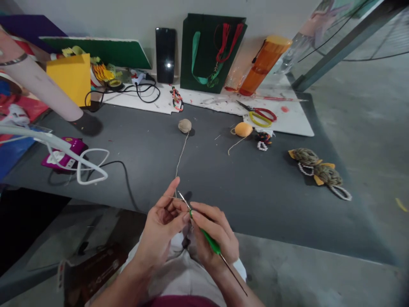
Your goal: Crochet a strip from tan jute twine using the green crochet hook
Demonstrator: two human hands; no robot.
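Note:
My left hand [159, 226] pinches a thin beige thread [181, 155] between its fingers, close to the metal tip of the hook. That thread runs up across the dark grey table mat [128, 140] to a small beige thread ball [184, 125]. My right hand [214, 234] is closed around a green-handled crochet hook [209, 238], whose tip meets the left fingers. A long thin metal rod [234, 277] extends down past my right wrist. What lies inside the left fingers is hidden.
Farther up the mat lie an orange thread ball [243, 129], red-handled scissors [257, 113], beaded pieces [262, 143] and woven pieces with beads [315, 172]. A white cable [92, 168] and magenta device [64, 155] sit left. A pale tube [38, 81] juts in upper left.

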